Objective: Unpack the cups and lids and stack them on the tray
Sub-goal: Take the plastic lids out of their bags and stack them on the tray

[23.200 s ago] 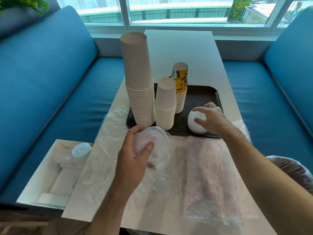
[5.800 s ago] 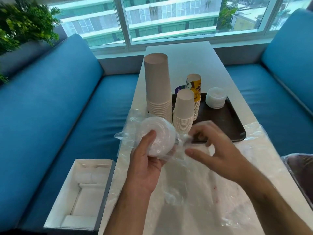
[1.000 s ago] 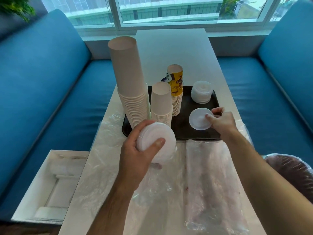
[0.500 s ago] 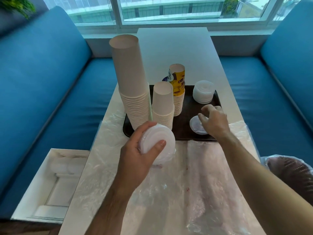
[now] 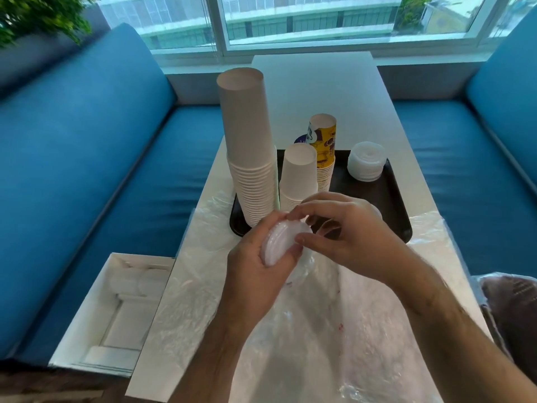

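left grip (image 5: 255, 266) clasps lid stack (image 5: 280, 241) on edge | my right grip (image 5: 343, 228) pinches its top lid | tray (image 5: 389, 196) just beyond

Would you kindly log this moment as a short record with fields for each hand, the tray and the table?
left hand: grips a stack of lids
right hand: pinches the stack's top edge
tray: three cup stacks; lid pile at far right corner
table: plastic wrap over near end
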